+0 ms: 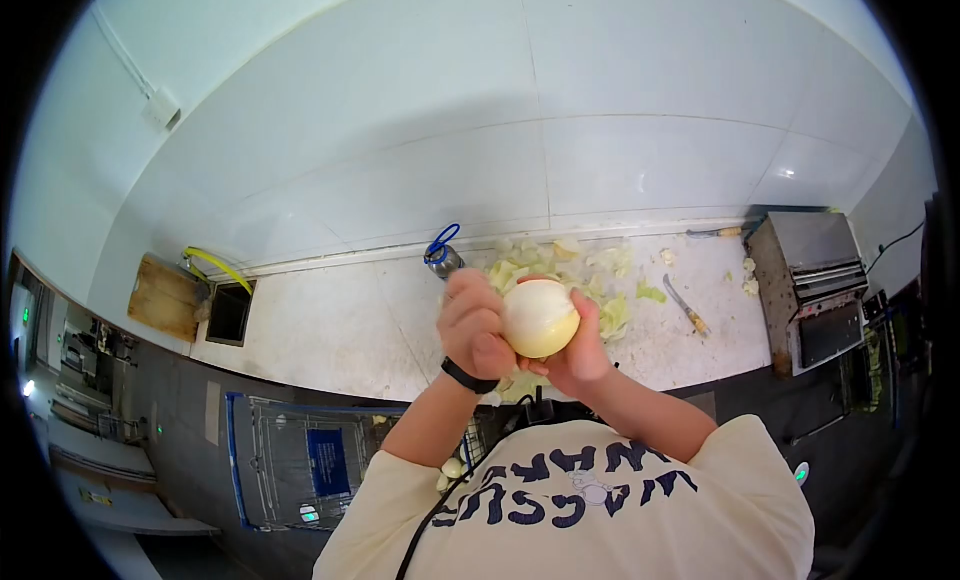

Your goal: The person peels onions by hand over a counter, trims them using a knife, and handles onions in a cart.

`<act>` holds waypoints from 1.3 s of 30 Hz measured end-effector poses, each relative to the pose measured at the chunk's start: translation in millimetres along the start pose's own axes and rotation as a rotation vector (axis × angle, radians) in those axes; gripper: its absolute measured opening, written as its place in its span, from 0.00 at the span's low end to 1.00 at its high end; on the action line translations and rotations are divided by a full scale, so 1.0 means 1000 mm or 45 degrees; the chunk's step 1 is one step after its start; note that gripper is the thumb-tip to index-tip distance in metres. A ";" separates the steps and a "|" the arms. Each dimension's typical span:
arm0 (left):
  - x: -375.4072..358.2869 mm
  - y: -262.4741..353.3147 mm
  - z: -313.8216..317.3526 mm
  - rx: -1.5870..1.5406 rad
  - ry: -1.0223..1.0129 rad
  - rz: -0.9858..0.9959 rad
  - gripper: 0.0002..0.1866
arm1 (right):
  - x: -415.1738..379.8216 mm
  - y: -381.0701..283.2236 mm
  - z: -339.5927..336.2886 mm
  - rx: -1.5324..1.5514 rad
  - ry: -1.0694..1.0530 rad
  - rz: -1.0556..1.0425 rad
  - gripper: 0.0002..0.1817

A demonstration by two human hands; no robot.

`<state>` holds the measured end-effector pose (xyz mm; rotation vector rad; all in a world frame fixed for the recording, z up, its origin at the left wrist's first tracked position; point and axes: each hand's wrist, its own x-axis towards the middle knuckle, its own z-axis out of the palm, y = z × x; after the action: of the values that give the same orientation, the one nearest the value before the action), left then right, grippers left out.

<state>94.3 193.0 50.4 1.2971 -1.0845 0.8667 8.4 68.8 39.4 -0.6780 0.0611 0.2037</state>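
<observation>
My right hand (586, 355) is wrapped round the right side and underside of a smooth, round white and pale-yellow ball of produce (541, 318), its kind not clear. The thumb lies along its right edge. Against the left side of the ball, my left hand (470, 322) is closed with curled fingers; what it grips, if anything, is hidden. A dark band sits on that wrist. Behind and beneath the ball, pale green-yellow peelings (612, 315) lie scattered over the white counter (330, 315).
A curved-blade knife (686, 306) lies right of the peelings, with another knife (715, 232) near the wall. A metal bottle (442, 260) with a blue loop stands behind my left hand. At right is a steel machine (810, 280); a blue-edged cart (290, 460) is below left.
</observation>
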 end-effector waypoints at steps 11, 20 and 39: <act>-0.008 -0.008 -0.019 0.360 -0.372 -0.340 0.12 | 0.004 0.010 -0.002 -0.030 0.136 -0.414 0.31; 0.002 0.027 -0.005 0.386 -0.161 -0.008 0.10 | 0.008 0.015 0.001 -0.272 -0.107 -0.468 0.38; -0.003 0.019 -0.017 0.139 -0.196 -0.245 0.09 | 0.020 0.002 -0.001 -0.808 0.051 -0.212 0.31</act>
<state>77.7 211.7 53.9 1.5534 -1.0224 0.6981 27.2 72.5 35.3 -1.3141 -0.0250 0.0441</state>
